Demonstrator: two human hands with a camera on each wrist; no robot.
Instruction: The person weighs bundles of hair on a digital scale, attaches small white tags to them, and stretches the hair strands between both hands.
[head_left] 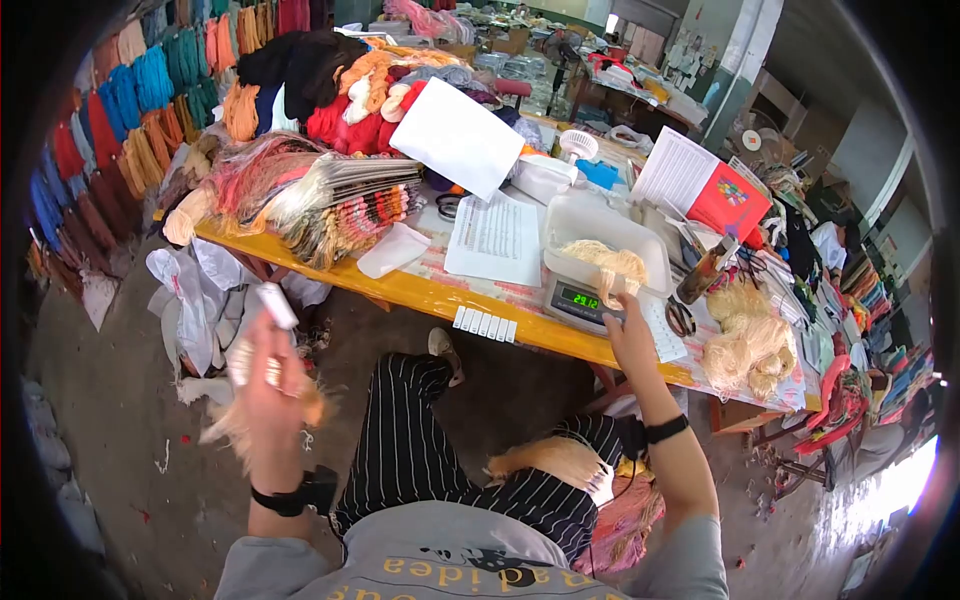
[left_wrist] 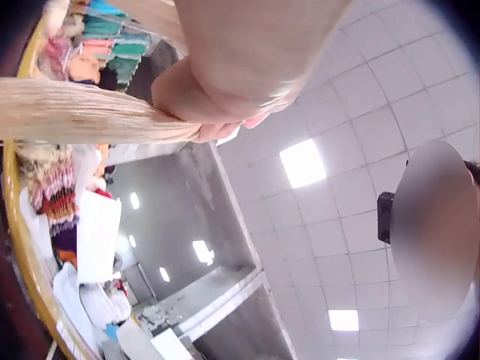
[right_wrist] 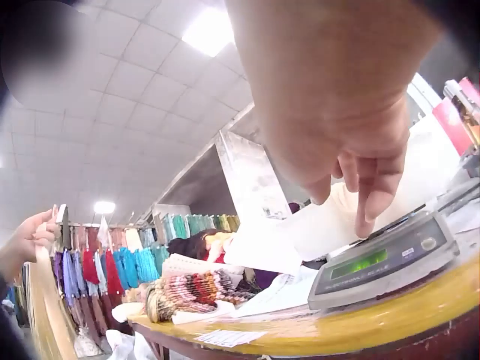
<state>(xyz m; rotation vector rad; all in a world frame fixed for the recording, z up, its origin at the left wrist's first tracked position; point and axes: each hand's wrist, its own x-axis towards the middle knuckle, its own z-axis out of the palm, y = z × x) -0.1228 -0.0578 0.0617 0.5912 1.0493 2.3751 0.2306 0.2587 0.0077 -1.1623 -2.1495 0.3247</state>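
My left hand (head_left: 272,400), raised at the left above the floor, grips a hank of cream yarn (left_wrist: 82,112) that hangs from it. A small white label (head_left: 278,305) sticks up from its fingers. At the table's front edge, my right hand (head_left: 632,340) is over a digital scale (right_wrist: 386,262) with a lit green display. Its fingers (right_wrist: 379,199) point down, fingertips right at the scale's top. Cream yarn (head_left: 612,262) lies in a clear plastic container (head_left: 650,240) on the scale, some drooping over the near rim by my fingers.
White labels (head_left: 485,322) line the table's yellow edge (head_left: 400,288). Printed sheets (head_left: 495,240), scissors (head_left: 680,318) and loose cream yarn (head_left: 750,340) lie about the scale. Striped yarn bundles (head_left: 350,205) pile at the left. Another cream hank (head_left: 550,455) rests across the person's lap.
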